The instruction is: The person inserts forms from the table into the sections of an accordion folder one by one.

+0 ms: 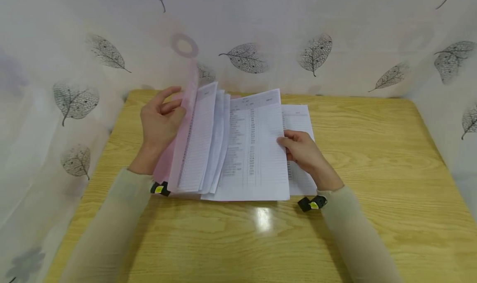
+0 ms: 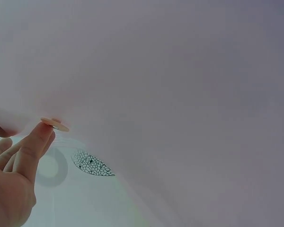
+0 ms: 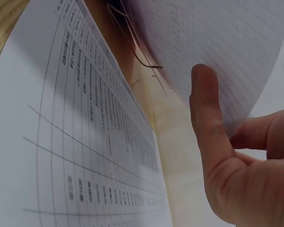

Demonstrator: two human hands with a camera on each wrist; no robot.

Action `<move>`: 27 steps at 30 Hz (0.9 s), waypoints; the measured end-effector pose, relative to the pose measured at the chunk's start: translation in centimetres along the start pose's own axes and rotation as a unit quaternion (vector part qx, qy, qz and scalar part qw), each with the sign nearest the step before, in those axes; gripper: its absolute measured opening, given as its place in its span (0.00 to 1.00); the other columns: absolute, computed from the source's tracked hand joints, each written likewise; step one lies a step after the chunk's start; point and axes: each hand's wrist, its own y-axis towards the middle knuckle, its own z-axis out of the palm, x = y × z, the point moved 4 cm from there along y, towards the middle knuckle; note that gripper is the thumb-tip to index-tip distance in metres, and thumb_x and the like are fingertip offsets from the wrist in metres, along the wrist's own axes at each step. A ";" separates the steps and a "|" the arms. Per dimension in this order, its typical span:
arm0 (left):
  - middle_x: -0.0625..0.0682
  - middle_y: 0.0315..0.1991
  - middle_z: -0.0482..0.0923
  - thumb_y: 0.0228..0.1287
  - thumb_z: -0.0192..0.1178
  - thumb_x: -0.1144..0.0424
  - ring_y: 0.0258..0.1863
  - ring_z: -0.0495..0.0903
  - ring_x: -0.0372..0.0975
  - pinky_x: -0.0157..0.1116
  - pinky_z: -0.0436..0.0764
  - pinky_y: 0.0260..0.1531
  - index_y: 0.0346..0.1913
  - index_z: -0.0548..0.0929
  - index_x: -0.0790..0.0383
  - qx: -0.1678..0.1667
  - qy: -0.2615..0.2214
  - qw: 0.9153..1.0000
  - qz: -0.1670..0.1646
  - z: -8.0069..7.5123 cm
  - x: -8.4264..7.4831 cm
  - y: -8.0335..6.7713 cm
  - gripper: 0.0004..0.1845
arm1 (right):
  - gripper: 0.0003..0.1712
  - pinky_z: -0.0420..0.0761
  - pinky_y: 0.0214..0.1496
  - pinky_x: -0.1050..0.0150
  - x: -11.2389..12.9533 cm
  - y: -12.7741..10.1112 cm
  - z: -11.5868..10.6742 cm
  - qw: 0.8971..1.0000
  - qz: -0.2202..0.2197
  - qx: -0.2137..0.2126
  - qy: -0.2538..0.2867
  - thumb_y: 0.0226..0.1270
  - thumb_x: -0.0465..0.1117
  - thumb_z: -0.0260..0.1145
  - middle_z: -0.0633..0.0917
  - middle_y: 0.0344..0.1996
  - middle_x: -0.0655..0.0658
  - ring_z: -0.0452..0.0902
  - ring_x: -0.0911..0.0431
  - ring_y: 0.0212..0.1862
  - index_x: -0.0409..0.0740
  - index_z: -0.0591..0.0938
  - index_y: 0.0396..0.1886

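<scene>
A pink folder [image 1: 191,90] stands partly raised at the centre-left, with several printed sheets [image 1: 201,142] fanned beside its inner face. My left hand [image 1: 162,117] holds the raised pink part from its left side; in the left wrist view a fingertip touches a small tan disc [image 2: 55,125] on its pale surface. My right hand [image 1: 302,148] pinches the right edge of a printed sheet [image 1: 253,150], thumb in front. Below that edge lies another printed sheet [image 1: 298,109]. The right wrist view shows the held sheet [image 3: 241,52] curving above a lined page [image 3: 75,142].
Everything rests on a wood-grain table [image 1: 372,159]. Behind and at the sides hangs a pale cloth [image 1: 275,30] printed with leaves. A thin dark cord or wire [image 3: 144,64] shows beside the held sheet in the right wrist view.
</scene>
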 end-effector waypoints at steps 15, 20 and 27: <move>0.74 0.41 0.87 0.56 0.59 0.78 0.32 0.87 0.21 0.21 0.83 0.32 0.59 0.85 0.71 0.007 -0.002 1.000 0.007 0.3 0.0 0.0 0.25 | 0.25 0.86 0.35 0.68 0.9 0.6 0.9 0.998 -0.012 -0.063 -0.002 0.81 0.38 0.55 0.89 0.43 0.44 0.86 0.64 0.31 0.31 0.75 0.71; 0.75 0.41 0.87 0.55 0.59 0.78 0.33 0.88 0.23 0.21 0.84 0.33 0.58 0.86 0.71 0.005 -0.017 1.000 0.013 0.3 -0.1 0.0 0.25 | 0.26 0.87 0.34 0.67 1.0 0.4 0.3 0.994 -0.019 -0.103 0.011 0.79 0.37 0.56 0.88 0.35 0.53 0.87 0.64 0.30 0.29 0.75 0.70; 0.75 0.41 0.86 0.55 0.58 0.78 0.32 0.89 0.24 0.21 0.83 0.31 0.58 0.86 0.70 0.006 -0.025 1.000 0.007 0.3 -0.2 -0.1 0.25 | 0.25 0.90 0.38 0.63 0.4 0.9 1.9 0.999 -0.010 -0.044 0.007 0.80 0.38 0.56 0.90 0.48 0.37 0.90 0.60 0.33 0.31 0.74 0.72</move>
